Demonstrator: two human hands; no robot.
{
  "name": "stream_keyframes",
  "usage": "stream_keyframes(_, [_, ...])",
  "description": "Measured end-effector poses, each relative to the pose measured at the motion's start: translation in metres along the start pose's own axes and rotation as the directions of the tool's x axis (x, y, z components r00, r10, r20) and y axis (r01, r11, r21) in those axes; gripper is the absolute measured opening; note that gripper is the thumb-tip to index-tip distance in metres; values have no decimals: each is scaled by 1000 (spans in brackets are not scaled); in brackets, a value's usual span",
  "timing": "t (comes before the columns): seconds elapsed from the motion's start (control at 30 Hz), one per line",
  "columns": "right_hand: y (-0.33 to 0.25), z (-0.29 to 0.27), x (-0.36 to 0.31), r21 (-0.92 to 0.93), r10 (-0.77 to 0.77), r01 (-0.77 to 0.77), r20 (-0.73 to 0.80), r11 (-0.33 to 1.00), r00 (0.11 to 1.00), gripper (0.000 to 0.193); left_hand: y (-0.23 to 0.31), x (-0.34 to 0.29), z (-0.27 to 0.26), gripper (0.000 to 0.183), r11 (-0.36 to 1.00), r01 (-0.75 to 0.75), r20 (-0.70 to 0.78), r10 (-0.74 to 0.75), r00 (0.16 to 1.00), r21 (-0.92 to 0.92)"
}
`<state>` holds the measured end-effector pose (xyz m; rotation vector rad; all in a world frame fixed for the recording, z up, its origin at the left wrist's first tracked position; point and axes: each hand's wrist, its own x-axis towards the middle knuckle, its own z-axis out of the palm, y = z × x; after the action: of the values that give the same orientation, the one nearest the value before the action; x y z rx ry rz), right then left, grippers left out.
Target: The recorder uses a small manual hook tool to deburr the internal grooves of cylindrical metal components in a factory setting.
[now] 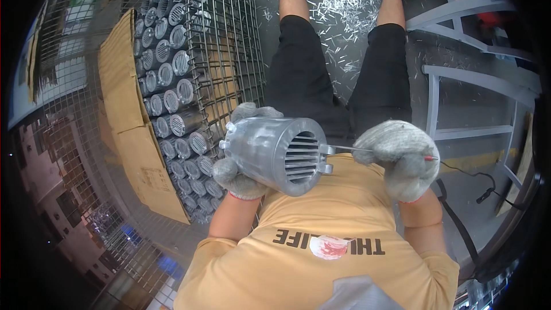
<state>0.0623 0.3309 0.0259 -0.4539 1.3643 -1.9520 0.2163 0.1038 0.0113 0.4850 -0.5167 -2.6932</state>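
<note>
My left hand (236, 179), in a grey knit glove, is wrapped round a dull silver metal cylinder (258, 148). The cylinder lies on its side, its round open end facing right, with parallel slats or fins inside. Small lugs (326, 167) stick out at that end's rim. My right hand (399, 158), gloved alike, is closed round a thin metal rod tool (360, 149), its handle mostly hidden in the fist. A small red part shows beside the palm. The rod reaches left to the lugs; whether its tip touches them I cannot tell.
At the left, a wire mesh cage (227, 40) holds stacked rows of similar metal cylinders (171, 100), with a cardboard sheet (129, 115) alongside. Bright metal slivers (344, 0) litter the floor between my feet. Grey metal frames (470, 134) and a black cable (476, 173) are at the right.
</note>
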Motion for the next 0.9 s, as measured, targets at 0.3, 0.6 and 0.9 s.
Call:
stream_keyframes(0.3, [-24,4,41,-462,-246,607,627,646,739,23,-5,-1,-15,41,982,-119,-34,125,992,144])
stream_keyframes(0.6, [36,1,42,502,-459,274,292,820,839,48,0,-2,-38,94,958,-169,216,119,969,232])
stream_keyframes(0.9, [10,14,12,-278,-111,151,153,949,982,31,-8,-1,-16,49,950,-202,-107,233,967,238])
